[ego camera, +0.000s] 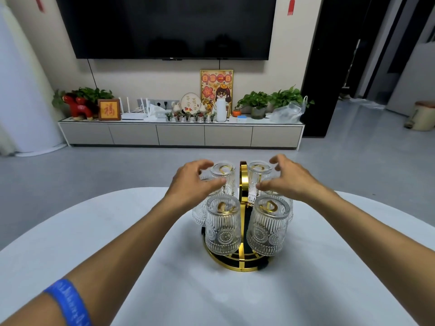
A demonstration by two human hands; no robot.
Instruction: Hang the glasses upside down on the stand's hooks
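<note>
A gold stand (243, 260) with a round base and an upright gold ring sits on the white table (117, 243). Several clear embossed glasses hang upside down on its hooks: a near left glass (223, 228), a near right glass (267, 225), a far left glass (223, 178) and a far right glass (257, 175). More glasses are partly hidden behind my hands. My left hand (194, 182) hovers beside the far left glass with fingers spread. My right hand (286, 177) hovers beside the far right glass, fingers apart. Neither hand grips anything.
The table's rounded far edge lies just beyond the stand. Past it are grey floor, a low TV cabinet (181, 134) with plants and ornaments, and a wall-mounted TV (169, 27). A blue wristband (69, 302) is on my left forearm.
</note>
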